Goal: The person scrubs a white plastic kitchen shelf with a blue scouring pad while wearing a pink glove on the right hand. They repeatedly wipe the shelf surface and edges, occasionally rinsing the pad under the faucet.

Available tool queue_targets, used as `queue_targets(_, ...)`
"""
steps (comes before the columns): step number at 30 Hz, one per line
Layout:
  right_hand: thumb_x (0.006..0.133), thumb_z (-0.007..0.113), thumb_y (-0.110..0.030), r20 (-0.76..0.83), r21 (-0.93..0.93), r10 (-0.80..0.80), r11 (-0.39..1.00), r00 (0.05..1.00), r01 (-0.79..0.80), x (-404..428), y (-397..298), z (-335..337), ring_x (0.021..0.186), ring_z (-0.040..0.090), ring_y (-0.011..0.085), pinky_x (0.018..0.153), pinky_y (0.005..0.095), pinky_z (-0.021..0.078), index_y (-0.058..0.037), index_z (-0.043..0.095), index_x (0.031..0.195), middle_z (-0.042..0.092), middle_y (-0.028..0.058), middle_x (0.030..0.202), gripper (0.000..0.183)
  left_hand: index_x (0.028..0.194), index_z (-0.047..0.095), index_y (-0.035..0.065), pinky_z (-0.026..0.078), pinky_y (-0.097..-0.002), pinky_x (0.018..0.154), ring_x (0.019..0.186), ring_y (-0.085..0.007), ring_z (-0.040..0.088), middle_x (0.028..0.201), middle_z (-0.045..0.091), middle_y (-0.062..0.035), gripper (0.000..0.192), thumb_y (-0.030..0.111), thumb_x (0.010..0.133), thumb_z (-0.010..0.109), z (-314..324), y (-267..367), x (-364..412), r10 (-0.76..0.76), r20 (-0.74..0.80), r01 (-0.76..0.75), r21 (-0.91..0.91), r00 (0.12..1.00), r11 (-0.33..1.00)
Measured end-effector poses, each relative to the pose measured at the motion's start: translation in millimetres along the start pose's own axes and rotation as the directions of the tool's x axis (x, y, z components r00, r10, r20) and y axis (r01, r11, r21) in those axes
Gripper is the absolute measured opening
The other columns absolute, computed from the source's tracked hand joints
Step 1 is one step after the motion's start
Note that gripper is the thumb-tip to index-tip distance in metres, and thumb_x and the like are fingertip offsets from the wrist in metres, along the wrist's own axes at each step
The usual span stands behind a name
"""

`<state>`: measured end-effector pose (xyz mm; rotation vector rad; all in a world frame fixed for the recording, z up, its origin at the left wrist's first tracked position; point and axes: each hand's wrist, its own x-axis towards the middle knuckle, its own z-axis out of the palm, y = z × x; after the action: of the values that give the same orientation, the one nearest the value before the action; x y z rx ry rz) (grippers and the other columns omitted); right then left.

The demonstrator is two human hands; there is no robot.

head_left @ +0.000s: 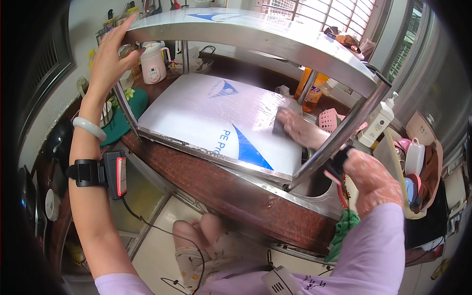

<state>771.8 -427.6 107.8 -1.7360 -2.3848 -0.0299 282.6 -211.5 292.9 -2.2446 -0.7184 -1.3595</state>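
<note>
A two-tier stainless steel rack stands across the counter, its upper shelf (236,31) above a lower shelf (177,107). Thumb and fingers of my left hand (114,55) take hold of the upper shelf's left corner. Between the tiers, my right hand (300,127) presses a dark pad or cloth (280,123) on the lower shelf's right part; both are blurred. Wet, soapy-looking streaks mark the surface beside it. Printed blue film covers much of the lower shelf, and whitish foam or residue dots its front rim.
A sink (320,188) lies under the rack's right end. Right of it stand a white pump bottle (378,120) and a bin of utensils (387,166). An orange detergent bottle (311,88) is behind. At left are a pink electric kettle (153,64) and a green board (120,127) with greens.
</note>
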Motion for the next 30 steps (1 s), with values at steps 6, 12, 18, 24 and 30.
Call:
queue_targets(6,0.106,0.035,-0.015,0.478,-0.125,-0.021,0.988,0.878,0.091,-34.5,-65.9,-7.7,0.150,0.031,0.0248,0.125,0.0425,0.0235,-0.0063,0.034,0.155,0.033,0.0156,0.161,0.050,0.153,0.047,0.0269,0.048,-0.0426,0.106,0.124,-0.0319,0.057,0.135,0.063,-0.0105,0.081,0.012,0.080,0.077,4.5,0.4,-0.8,0.044,-0.050,-0.044,0.011,0.998,0.999)
queue_targets(12,0.109,0.038,-0.024,-0.004,0.207,0.032,0.978,0.999,-0.031,3.6,20.2,-10.6,0.152,0.028,0.0332,0.125,0.0445,0.0197,0.0021,0.039,0.151,0.040,0.0240,0.156,0.050,0.154,0.047,0.0255,0.048,-0.0421,0.107,0.125,-0.0320,0.056,0.135,0.062,-0.0113,0.081,0.010,0.080,0.076,1.9,5.2,0.0,0.030,-0.025,-0.029,0.048,0.999,0.998)
queue_targets(18,0.107,0.040,-0.023,-0.018,0.069,0.120,0.991,0.993,-0.119,20.4,52.6,2.4,0.151,0.027,0.0391,0.125,0.0467,0.0186,0.0006,0.037,0.154,0.037,0.0247,0.158,0.053,0.154,0.045,0.0252,0.045,-0.0423,0.109,0.127,-0.0321,0.055,0.137,0.061,-0.0123,0.080,0.012,0.082,0.076,-0.7,5.9,-1.5,-0.001,-0.002,0.001,0.025,1.000,1.000)
queue_targets(24,0.110,0.037,-0.033,0.213,0.617,0.021,0.773,0.977,-0.151,-72.8,-33.7,1.8,0.159,0.009,0.0293,0.129,0.0470,0.0011,-0.0025,0.027,0.160,0.019,0.0206,0.169,0.060,0.156,0.044,0.0251,0.045,-0.0439,0.110,0.127,-0.0331,0.055,0.137,0.061,-0.0119,0.083,0.010,0.080,0.075,2.4,6.5,-1.7,0.027,-0.028,-0.026,0.036,0.999,0.999)
queue_targets(30,0.111,0.036,-0.032,0.190,0.850,0.097,0.481,0.977,-0.214,-73.7,-29.6,2.0,0.159,0.009,0.0290,0.129,0.0440,0.0035,-0.0053,0.026,0.161,0.018,0.0191,0.170,0.057,0.155,0.045,0.0261,0.045,-0.0442,0.109,0.127,-0.0330,0.055,0.135,0.061,-0.0111,0.083,0.012,0.080,0.076,4.7,7.7,-2.9,0.032,-0.065,-0.029,0.051,0.997,0.998)
